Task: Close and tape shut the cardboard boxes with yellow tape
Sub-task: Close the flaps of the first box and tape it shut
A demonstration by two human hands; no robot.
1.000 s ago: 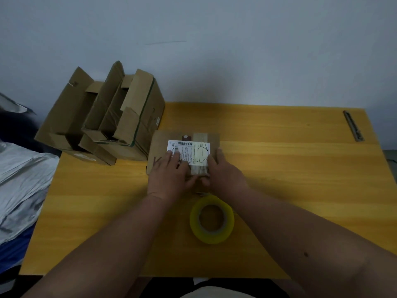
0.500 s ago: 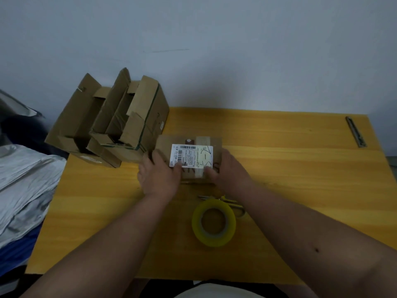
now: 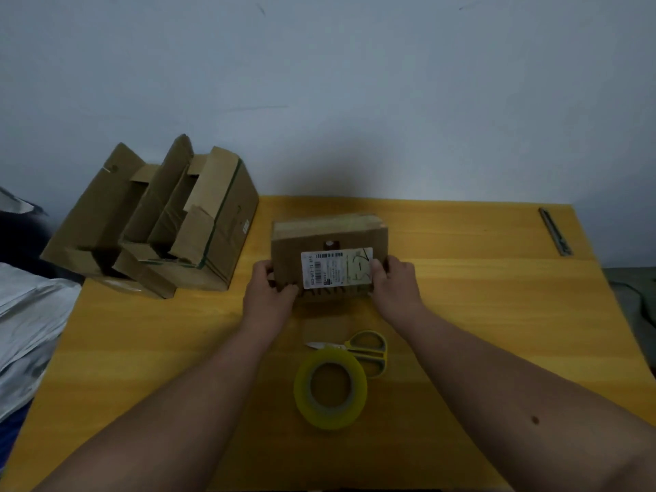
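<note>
Hands grip a small brown cardboard box (image 3: 328,243) mid-counter: left hand (image 3: 271,289) and right hand (image 3: 394,282) clasp opposite ends, fingers curled, long axis crosswise. Yellow tape roll (image 3: 330,392) lies nearer the body, roughly midway between both wrists.

My feed is dim and flat, with a cool grey cast over the wall (image 3: 355,83). The small box (image 3: 328,239) throws a soft, wide shadow on the wall behind it and a fainter one on the surface (image 3: 497,314) just in front of it, so light seems to come from my side, above. Both forearms below the box read dark and underexposed. No glare anywhere; the tape roll (image 3: 330,392) in front of the box shows only a dull sheen. Detail is soft throughout: the box's label print is unreadable. Wide-angle bending splays the surface's edges far from the box.
</note>
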